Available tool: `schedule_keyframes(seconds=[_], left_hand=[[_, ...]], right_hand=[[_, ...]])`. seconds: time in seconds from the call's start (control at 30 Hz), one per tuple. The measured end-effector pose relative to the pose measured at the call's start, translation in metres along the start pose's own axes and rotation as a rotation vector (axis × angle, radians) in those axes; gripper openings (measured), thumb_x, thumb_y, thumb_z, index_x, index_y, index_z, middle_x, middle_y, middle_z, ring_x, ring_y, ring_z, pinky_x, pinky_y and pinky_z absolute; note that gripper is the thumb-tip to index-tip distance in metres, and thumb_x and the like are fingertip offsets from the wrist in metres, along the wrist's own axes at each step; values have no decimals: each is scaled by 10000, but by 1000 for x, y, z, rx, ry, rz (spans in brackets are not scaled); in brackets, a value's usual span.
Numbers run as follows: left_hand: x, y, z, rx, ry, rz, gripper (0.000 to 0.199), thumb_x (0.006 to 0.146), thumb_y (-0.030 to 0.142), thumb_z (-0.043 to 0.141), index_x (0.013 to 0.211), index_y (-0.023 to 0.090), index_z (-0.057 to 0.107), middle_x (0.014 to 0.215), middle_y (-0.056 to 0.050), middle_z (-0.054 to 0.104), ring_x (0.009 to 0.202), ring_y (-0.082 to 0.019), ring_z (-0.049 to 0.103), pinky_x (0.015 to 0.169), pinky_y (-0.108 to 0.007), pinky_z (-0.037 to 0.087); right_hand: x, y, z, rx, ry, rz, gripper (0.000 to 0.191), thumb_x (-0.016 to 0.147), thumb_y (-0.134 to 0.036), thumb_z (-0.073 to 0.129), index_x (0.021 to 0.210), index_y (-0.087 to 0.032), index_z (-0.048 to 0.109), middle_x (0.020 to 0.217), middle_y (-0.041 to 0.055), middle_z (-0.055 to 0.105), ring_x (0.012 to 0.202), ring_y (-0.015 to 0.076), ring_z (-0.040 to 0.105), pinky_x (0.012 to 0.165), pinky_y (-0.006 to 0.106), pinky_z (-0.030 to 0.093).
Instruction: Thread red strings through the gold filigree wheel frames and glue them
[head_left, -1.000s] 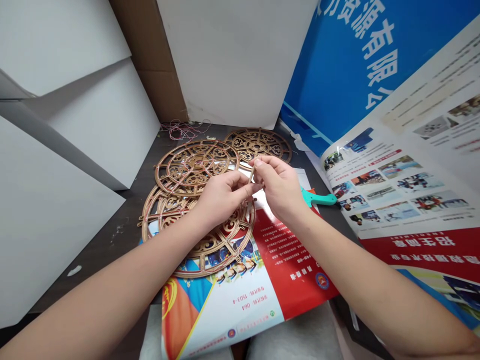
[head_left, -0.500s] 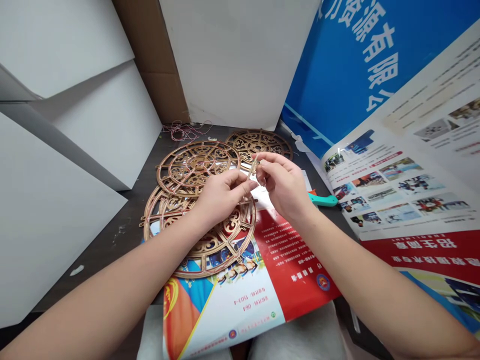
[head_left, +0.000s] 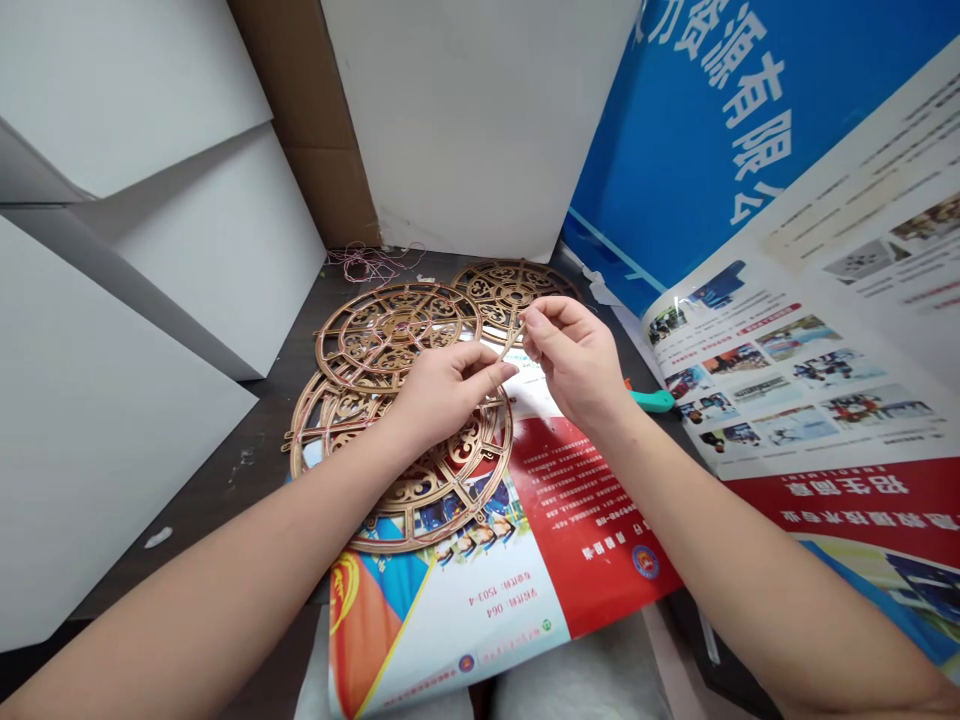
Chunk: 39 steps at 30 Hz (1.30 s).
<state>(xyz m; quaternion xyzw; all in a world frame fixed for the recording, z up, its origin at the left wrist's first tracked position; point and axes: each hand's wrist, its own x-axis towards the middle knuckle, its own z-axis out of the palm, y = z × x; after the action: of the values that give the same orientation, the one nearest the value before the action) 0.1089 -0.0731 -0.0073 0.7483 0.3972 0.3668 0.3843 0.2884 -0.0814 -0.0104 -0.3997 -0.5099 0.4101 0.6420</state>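
Between the fingertips of my left hand [head_left: 457, 390] is one end of a thin, pale strip [head_left: 511, 345]. My right hand [head_left: 574, 360] is closed in a pinch at the strip's upper end; whether it grips the strip itself is too small to make out. Under my left wrist lies a large round openwork piece [head_left: 409, 535], brown and gold with reddish lines. A second openwork disc [head_left: 397, 335] overlaps it from behind. Farther back, beyond my right hand, rests a third disc [head_left: 517, 285].
A printed sheet [head_left: 525, 600] lies under the discs and hangs over the front edge. Tangled pink thread [head_left: 364, 262] is at the back. A teal handle [head_left: 654, 401] lies right of my right hand. White panels [head_left: 480, 120] and a blue printed board [head_left: 675, 150] stand around.
My right hand has shifted slightly right, and its fingers have drawn closer together. The small dangling bit beneath its fingers no longer shows. My left hand has barely moved.
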Motion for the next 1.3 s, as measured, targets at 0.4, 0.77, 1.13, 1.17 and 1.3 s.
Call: schedule_keyframes(seconds=[0.4,0.77,1.13,1.17,1.3], left_hand=[[5,-2,-5,-61,42,14,202,943,386,708,938,210,807,854,-18,770,792,-191,668,761,-311,504],[7,-7,-12,181,193,142,194,984,327,655,987,221,818,977,-36,782,938,-207,683,874,-322,492],[7,-5,-11,189,137,67,230,973,375,656,952,225,830,972,-27,812,919,-226,706,835,-337,481],[7,-5,-11,143,125,31,236,964,386,664,943,219,829,956,-25,816,900,-228,710,819,-336,488],[9,-4,-11,14,113,-30,247,927,409,704,893,195,824,864,-24,802,817,-217,693,750,-322,489]], right_hand=[[5,-3,-11,-151,-24,-77,316,865,-515,807,894,-237,659,800,-9,581,706,140,489,661,302,407],[7,-8,-17,-753,-87,-310,79,926,-192,606,857,-230,612,845,28,649,758,184,534,706,345,404],[10,-9,-19,-991,-151,-378,134,896,-119,550,831,-236,554,884,73,661,837,230,569,740,373,405],[9,-9,-19,-984,-143,-379,132,894,-121,549,831,-237,551,882,72,662,832,229,569,736,371,404],[9,-8,-18,-921,-103,-365,122,892,-138,558,828,-241,544,879,65,672,822,223,568,723,361,397]])
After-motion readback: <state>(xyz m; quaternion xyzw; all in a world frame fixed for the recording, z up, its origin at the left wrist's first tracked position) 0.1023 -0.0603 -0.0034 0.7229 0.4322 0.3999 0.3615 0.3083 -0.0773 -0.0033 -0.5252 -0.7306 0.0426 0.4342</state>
